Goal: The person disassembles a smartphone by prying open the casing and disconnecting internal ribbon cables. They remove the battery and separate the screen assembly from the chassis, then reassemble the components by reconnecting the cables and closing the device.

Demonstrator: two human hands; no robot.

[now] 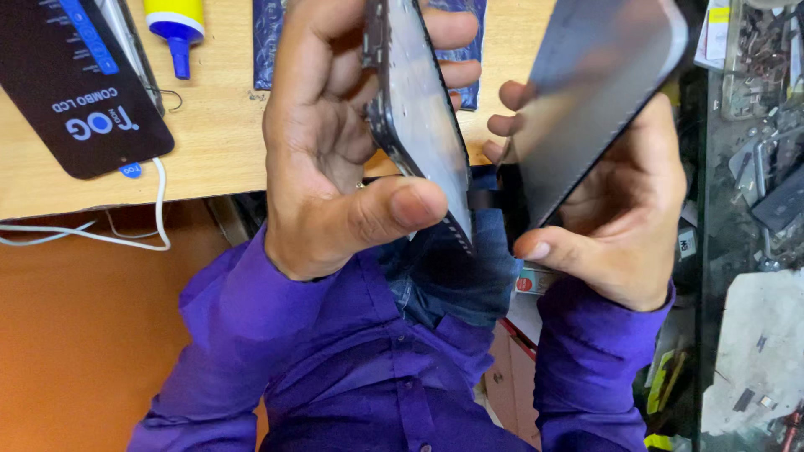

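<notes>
Phone body point(416, 109): edge-on in my left hand point(335, 142), thumb clamped on its lower face, above my lap.
Screen panel point(586, 92): tilted, gripped by my right hand point(620, 209), just beside the body.
Bench point(218, 125): black box point(79, 84) at left edge, glue tube point(176, 29) at its far edge.

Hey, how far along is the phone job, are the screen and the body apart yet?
Mostly apart. The left hand holds the phone body on edge, and the right hand holds the dark screen panel swung away from it. A dark strip near their lower ends may still link them; I cannot tell. A glue bottle and a black parts packet lie untouched on the wooden table.
</notes>
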